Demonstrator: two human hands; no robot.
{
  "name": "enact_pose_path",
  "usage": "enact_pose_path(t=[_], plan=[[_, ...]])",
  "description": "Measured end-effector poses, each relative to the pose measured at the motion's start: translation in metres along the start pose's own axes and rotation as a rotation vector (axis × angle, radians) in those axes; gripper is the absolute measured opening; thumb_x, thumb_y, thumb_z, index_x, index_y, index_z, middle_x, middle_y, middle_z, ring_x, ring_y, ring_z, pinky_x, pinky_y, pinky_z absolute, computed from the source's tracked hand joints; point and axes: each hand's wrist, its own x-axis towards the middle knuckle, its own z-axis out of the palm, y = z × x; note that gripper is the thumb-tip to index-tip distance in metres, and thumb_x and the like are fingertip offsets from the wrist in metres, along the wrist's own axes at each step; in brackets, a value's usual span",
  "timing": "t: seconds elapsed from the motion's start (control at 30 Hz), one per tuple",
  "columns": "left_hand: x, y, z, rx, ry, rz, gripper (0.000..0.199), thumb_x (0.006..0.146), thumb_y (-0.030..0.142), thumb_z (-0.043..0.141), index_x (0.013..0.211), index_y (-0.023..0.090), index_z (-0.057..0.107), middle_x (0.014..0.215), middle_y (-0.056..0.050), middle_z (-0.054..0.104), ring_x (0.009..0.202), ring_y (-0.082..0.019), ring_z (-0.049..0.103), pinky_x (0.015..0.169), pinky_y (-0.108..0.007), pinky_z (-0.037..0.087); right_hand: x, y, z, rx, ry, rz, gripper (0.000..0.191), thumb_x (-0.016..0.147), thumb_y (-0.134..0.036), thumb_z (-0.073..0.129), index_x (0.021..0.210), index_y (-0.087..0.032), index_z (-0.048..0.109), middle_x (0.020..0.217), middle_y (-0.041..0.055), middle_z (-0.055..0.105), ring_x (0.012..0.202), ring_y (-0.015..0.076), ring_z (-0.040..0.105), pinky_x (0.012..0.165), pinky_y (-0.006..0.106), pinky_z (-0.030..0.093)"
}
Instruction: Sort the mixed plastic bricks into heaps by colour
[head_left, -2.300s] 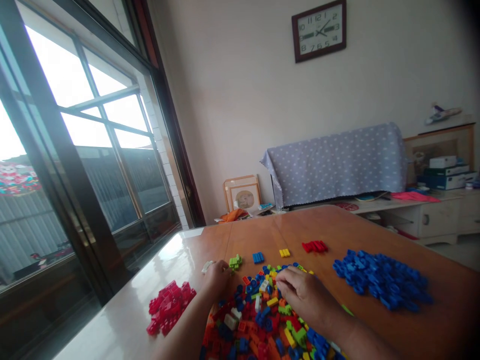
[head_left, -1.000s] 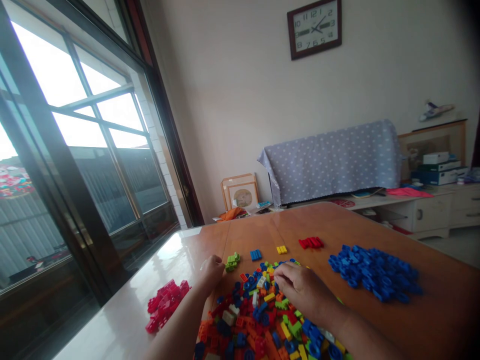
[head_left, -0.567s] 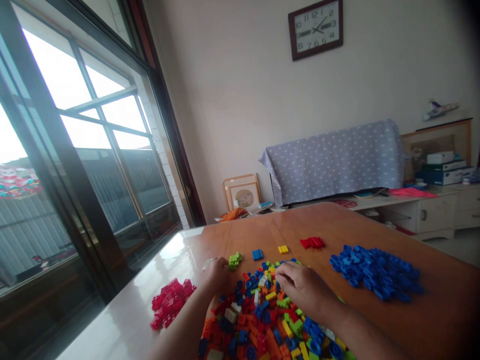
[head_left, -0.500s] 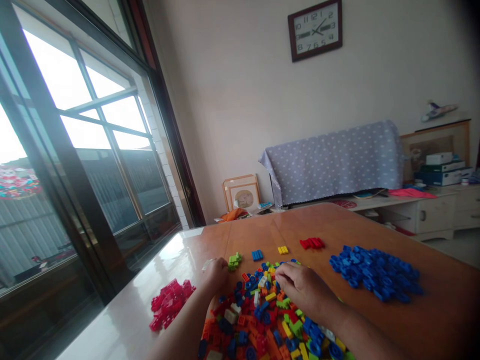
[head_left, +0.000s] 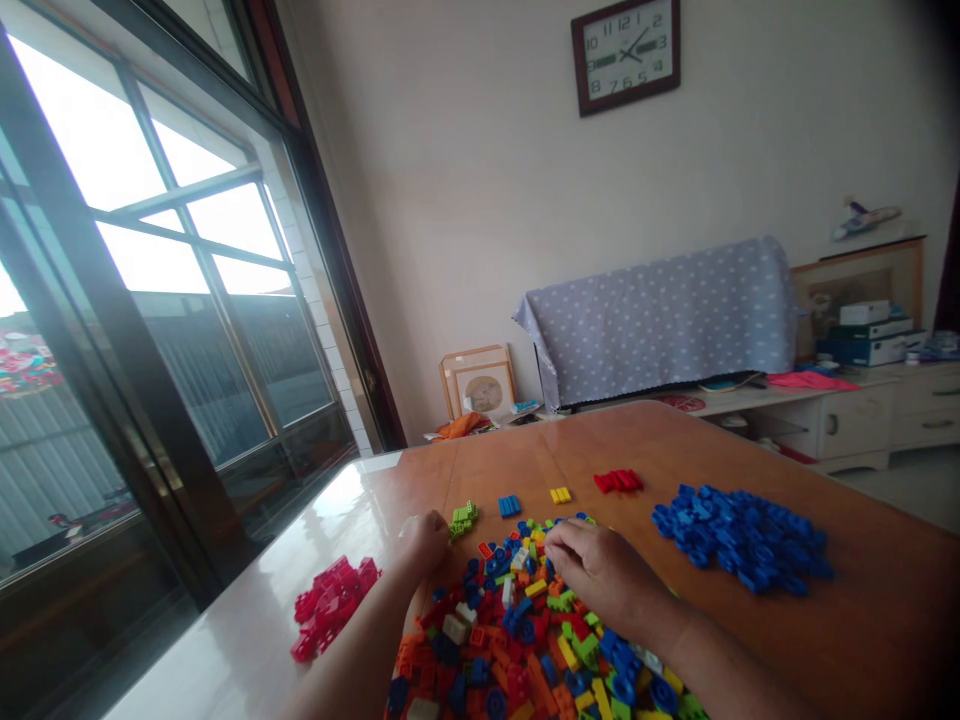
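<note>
My left hand (head_left: 424,540) rests low over the table, closed, just left of a small group of lime-green bricks (head_left: 463,519). Its fingertips point away from me and are mostly hidden, so what they hold cannot be made out. Between my forearms spreads a heap of mixed toy building bricks (head_left: 499,640) in orange, red, blue, yellow, green and white. Over the heap's far right side is my right hand (head_left: 589,560), with fingers curled and thumb against them. Anything inside that pinch is too small or hidden to name.
Pink bricks (head_left: 335,607) are piled at the left, blue bricks (head_left: 739,540) at the right. Beyond the heap sit small groups of blue bricks (head_left: 509,506), yellow bricks (head_left: 560,495) and red bricks (head_left: 619,481). The wooden table (head_left: 517,455) ends before a low cabinet (head_left: 859,425).
The view has shifted slightly, so everything sits a little further left. Both hands keep nearly the same pose, and a pale patch by my left fingertips shows less clearly. The brick groups look unchanged.
</note>
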Motion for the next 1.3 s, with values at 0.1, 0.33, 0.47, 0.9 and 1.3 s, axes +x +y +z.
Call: enact_pose_path(t=[0.1, 0.33, 0.47, 0.9, 1.3], plan=[[0.0, 0.001, 0.001, 0.007, 0.014, 0.064, 0.011, 0.08, 0.019, 0.059, 0.084, 0.019, 0.069, 0.084, -0.002, 0.071, 0.078, -0.016, 0.063, 0.063, -0.022, 0.039, 0.0, 0.001, 0.001, -0.003, 0.002, -0.003, 0.021, 0.095, -0.025, 0.048, 0.085, -0.022, 0.066, 0.081, 0.0014, 0.067, 0.078, 0.0173, 0.062, 0.073, 0.027, 0.043], [0.004, -0.001, 0.006, 0.019, 0.002, 0.108, 0.005, 0.075, 0.014, 0.063, 0.076, 0.019, 0.065, 0.078, 0.0, 0.068, 0.073, -0.014, 0.059, 0.063, -0.022, 0.037, 0.001, 0.0, 0.001, -0.009, 0.003, 0.002, 0.023, 0.096, -0.026, 0.047, 0.084, -0.022, 0.066, 0.08, 0.0009, 0.066, 0.079, 0.0171, 0.062, 0.073, 0.027, 0.041], [0.002, -0.002, 0.006, -0.004, 0.027, 0.069, 0.008, 0.074, 0.012, 0.062, 0.078, 0.019, 0.064, 0.077, 0.001, 0.067, 0.074, -0.015, 0.058, 0.064, -0.022, 0.036, 0.001, -0.002, -0.001, -0.004, 0.004, 0.01, 0.022, 0.096, -0.026, 0.047, 0.084, -0.022, 0.066, 0.082, 0.001, 0.067, 0.081, 0.0172, 0.063, 0.073, 0.027, 0.041], [-0.039, 0.022, -0.039, -0.39, 0.114, -0.014, 0.029, 0.09, 0.034, 0.054, 0.109, 0.015, 0.065, 0.101, -0.008, 0.072, 0.091, -0.02, 0.066, 0.074, -0.028, 0.049, 0.0, 0.005, -0.004, 0.006, 0.022, 0.02, 0.022, 0.096, -0.03, 0.047, 0.084, -0.023, 0.064, 0.083, 0.0003, 0.068, 0.078, 0.0166, 0.063, 0.072, 0.026, 0.043], [-0.117, 0.039, -0.059, -0.664, 0.057, 0.062, 0.047, 0.085, 0.058, 0.06, 0.106, 0.017, 0.068, 0.103, -0.009, 0.072, 0.095, -0.022, 0.066, 0.081, -0.031, 0.053, 0.001, 0.02, -0.016, -0.09, 0.068, 0.09, 0.023, 0.09, -0.024, 0.047, 0.097, -0.022, 0.069, 0.094, 0.004, 0.073, 0.087, 0.02, 0.066, 0.079, 0.028, 0.046]])
